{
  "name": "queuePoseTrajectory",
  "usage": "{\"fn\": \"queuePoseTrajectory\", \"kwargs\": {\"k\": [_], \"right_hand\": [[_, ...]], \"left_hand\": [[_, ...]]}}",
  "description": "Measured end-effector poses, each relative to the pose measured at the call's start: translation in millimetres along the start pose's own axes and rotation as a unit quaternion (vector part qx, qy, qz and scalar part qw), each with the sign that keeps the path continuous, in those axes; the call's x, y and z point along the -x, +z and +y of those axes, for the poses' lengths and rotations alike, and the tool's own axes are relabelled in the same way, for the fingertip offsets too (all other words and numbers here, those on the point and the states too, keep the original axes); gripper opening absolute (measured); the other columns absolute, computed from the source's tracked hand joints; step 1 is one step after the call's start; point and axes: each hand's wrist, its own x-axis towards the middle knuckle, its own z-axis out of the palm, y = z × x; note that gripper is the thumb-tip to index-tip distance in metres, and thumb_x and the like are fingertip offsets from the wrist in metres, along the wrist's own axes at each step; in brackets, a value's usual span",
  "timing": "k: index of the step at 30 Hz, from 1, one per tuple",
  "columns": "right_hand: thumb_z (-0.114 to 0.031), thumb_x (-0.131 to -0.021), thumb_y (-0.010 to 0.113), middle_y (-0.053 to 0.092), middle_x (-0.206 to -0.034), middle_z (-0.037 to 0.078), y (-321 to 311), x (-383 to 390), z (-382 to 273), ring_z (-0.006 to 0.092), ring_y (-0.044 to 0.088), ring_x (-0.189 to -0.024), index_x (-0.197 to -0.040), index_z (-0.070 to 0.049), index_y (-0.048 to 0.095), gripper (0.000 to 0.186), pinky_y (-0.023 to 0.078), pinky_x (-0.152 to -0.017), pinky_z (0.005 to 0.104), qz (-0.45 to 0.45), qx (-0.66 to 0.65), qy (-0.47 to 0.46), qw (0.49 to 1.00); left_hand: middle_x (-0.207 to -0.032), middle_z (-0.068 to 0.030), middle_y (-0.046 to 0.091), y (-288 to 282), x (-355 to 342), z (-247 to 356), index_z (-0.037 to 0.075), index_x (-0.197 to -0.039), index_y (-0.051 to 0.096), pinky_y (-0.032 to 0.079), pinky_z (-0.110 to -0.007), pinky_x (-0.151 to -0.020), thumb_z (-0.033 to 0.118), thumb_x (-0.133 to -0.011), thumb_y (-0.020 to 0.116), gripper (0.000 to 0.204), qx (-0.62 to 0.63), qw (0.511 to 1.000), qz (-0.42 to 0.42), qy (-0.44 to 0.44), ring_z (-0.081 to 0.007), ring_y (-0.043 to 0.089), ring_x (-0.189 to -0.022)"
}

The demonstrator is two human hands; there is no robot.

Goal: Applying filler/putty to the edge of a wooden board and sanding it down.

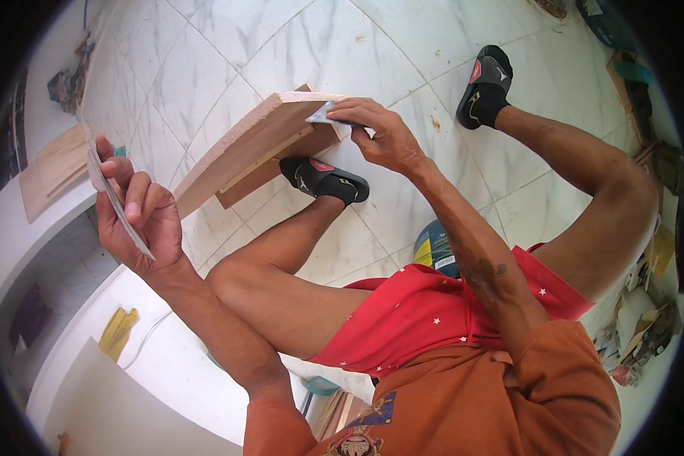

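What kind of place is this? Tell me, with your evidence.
Probably a home or small woodworking spot rather than a proper shop. The person sits over a marble-tiled floor in sandals, the right hand pressing a small sheet on a wooden board, the left hand holding another sheet. Wood offcuts lie nearby.

One head-worn fisheye view, steeply downward, close over lap and marble floor [342,45].

A sunlit floor of white, grey-veined marble tiles [296,45] spreads beyond the grip, with a white ledge [23,228] off to its left.
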Motion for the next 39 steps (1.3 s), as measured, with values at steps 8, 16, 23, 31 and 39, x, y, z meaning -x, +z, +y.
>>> {"fn": "queuePoseTrajectory", "kwargs": {"k": [8, 16, 23, 31, 39], "right_hand": [[0.006, -0.087, 0.051, 0.07, -0.115, 0.009, 11, -1, 24, 0.0227, 0.067, -0.103, -0.119, -0.007, 0.066, 0.037, 0.053, -0.093, 0.0332, 0.056, -0.08, 0.161, 0.982], [0.005, -0.082, 0.055, 0.068, -0.114, 0.012, 22, -4, 22, 0.0307, 0.065, -0.106, -0.118, -0.007, 0.065, 0.039, 0.053, -0.092, 0.0386, 0.052, -0.054, 0.115, 0.991], [0.008, -0.078, 0.058, 0.063, -0.123, 0.013, 37, 27, 14, 0.0335, 0.061, -0.112, -0.126, -0.009, 0.062, 0.052, 0.051, -0.095, 0.0422, 0.067, 0.014, 0.069, 0.995], [0.014, -0.08, 0.056, 0.061, -0.126, 0.016, 52, 13, 2, 0.0349, 0.059, -0.115, -0.133, -0.005, 0.056, 0.056, 0.051, -0.096, 0.04, 0.158, 0.091, 0.059, 0.981], [0.014, -0.074, 0.056, 0.059, -0.127, 0.018, 71, 45, -18, 0.0368, 0.057, -0.116, -0.133, -0.002, 0.056, 0.061, 0.047, -0.099, 0.0438, 0.079, 0.118, 0.048, 0.989]], "left_hand": [[-0.113, -0.0181, 0.067, 0, -3, -3, -0.008, -0.143, 0.037, 0.047, -0.024, -0.051, 0.003, -0.096, 0.055, 0.052, -0.003, 1.0, 0.005, 0.003, -0.0173, 0.06, -0.06], [-0.111, -0.018, 0.068, 1, -3, -1, -0.008, -0.143, 0.037, 0.048, -0.024, -0.05, 0.001, -0.096, 0.054, 0.051, -0.002, 1.0, 0.005, 0.001, -0.0179, 0.06, -0.06], [-0.111, -0.0176, 0.068, -1, -5, -2, -0.007, -0.144, 0.037, 0.048, -0.025, -0.05, 0.001, -0.096, 0.053, 0.051, -0.004, 1.0, 0.013, 0.001, -0.0179, 0.06, -0.06], [-0.112, -0.0181, 0.067, 0, -2, -2, -0.007, -0.144, 0.037, 0.047, -0.025, -0.052, 0.003, -0.095, 0.055, 0.053, 0.003, 1.0, 0.006, -0.003, -0.0179, 0.059, -0.061], [-0.112, -0.0181, 0.067, 0, -2, -2, -0.007, -0.145, 0.036, 0.047, -0.025, -0.053, 0.005, -0.095, 0.055, 0.054, 0.005, 1.0, 0.008, -0.002, -0.0175, 0.058, -0.061]]}}
